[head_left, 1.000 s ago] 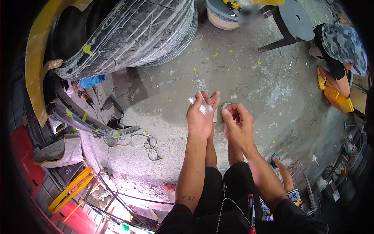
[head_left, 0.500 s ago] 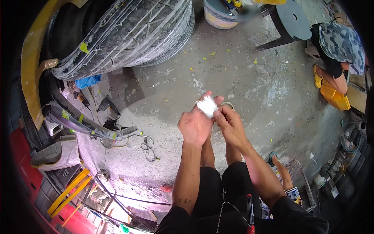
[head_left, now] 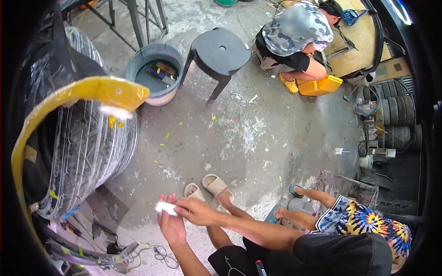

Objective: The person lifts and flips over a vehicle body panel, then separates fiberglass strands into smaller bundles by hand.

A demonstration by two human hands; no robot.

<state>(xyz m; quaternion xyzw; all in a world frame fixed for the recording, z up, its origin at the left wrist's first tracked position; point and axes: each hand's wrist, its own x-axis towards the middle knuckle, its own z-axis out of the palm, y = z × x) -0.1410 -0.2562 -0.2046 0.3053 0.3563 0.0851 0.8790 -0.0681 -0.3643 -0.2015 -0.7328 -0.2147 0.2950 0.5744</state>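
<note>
A small white tuft (head_left: 166, 208), bristly with a frayed edge, is pinched in the fingers of my right hand (head_left: 198, 211). My left hand (head_left: 172, 226) lies palm up beneath it, fingers stretched out, and the tuft rests against those fingers. Whether a handle or backing joins the tuft is hidden by my right hand. Both hands are at the lower left, above the floor (head_left: 193, 142) and near my sandals (head_left: 214, 185).
Left of my hands stands a large tyre (head_left: 96, 156), with a curved yellow panel (head_left: 69, 92) in front. Farther off are a bucket (head_left: 154, 94) with tools in it and a dark stool (head_left: 221, 50). One person (head_left: 294, 32) crouches by a yellow container (head_left: 320, 86); another (head_left: 368, 221) is at right.
The view has swung right, so my hands now appear lower left and the stool and crouching person nearer the middle. My right hand still pinches the tuft over my left palm.
</note>
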